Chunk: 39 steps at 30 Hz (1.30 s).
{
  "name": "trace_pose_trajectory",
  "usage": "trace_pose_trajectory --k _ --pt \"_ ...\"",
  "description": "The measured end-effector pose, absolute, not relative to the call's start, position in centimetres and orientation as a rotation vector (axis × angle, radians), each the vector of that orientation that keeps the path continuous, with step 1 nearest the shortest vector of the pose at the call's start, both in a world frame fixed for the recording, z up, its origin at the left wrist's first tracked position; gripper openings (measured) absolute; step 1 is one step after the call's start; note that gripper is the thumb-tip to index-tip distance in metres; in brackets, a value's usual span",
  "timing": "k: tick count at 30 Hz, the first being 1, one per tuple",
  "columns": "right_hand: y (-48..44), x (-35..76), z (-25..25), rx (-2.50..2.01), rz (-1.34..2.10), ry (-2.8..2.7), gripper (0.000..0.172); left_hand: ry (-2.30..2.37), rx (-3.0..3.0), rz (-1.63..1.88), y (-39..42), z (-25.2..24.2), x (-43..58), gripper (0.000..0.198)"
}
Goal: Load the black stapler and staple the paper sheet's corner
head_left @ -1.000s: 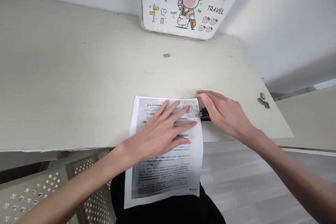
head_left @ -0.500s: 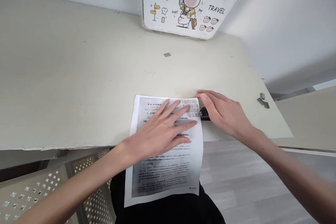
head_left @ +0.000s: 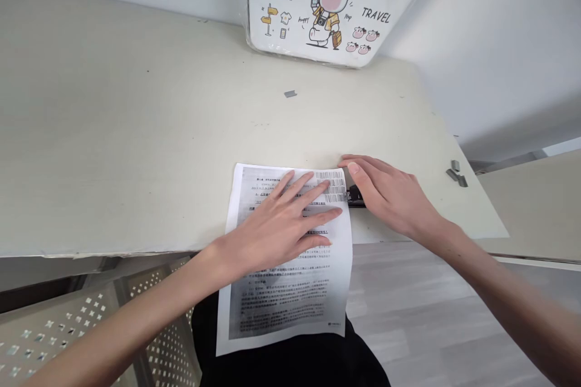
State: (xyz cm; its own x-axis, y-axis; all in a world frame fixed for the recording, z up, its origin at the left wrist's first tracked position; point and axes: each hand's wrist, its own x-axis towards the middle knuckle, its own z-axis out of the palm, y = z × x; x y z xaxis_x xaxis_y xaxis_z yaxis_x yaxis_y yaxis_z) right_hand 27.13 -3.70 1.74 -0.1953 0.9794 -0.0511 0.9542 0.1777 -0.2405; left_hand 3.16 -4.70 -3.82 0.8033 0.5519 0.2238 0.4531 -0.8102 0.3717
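A printed sheet of paper (head_left: 290, 308) lies on the table's front edge, its lower part hanging over my lap. My left hand (head_left: 281, 224) rests flat on it, fingers spread. Rows of short dark upright lines (head_left: 334, 198) fill the sheet's upper right corner. At the right edge of the paper, my right hand (head_left: 390, 193) is curled over a black stapler (head_left: 356, 196). Only the stapler's front part shows, touching or just over the paper's edge; the rest is hidden under the palm. The right fingertips reach the sheet's top right corner.
A small grey staple strip (head_left: 290, 94) lies mid-table (head_left: 113, 133). Several more grey strips (head_left: 455, 174) sit near the right edge. At the back stands a white board-like item (head_left: 290, 36) with cartoon travel pictures, wrapped in clear plastic. A perforated chair (head_left: 49, 338) is at lower left.
Both hands, the paper and the stapler keep their places. Only a very slight shift of the whole view shows.
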Motion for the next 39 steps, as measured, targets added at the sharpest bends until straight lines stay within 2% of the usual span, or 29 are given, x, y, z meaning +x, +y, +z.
trace_pose_trajectory --k 31,39 --pt "-3.7 27.0 1.7 -1.902 0.284 -2.330 0.052 0.762 2.692 0.470 -4.6 -3.8 3.3 0.050" --pt "-3.6 27.0 1.7 -1.882 0.246 -2.361 0.049 0.632 2.740 0.418 -3.5 -3.5 4.1 0.054"
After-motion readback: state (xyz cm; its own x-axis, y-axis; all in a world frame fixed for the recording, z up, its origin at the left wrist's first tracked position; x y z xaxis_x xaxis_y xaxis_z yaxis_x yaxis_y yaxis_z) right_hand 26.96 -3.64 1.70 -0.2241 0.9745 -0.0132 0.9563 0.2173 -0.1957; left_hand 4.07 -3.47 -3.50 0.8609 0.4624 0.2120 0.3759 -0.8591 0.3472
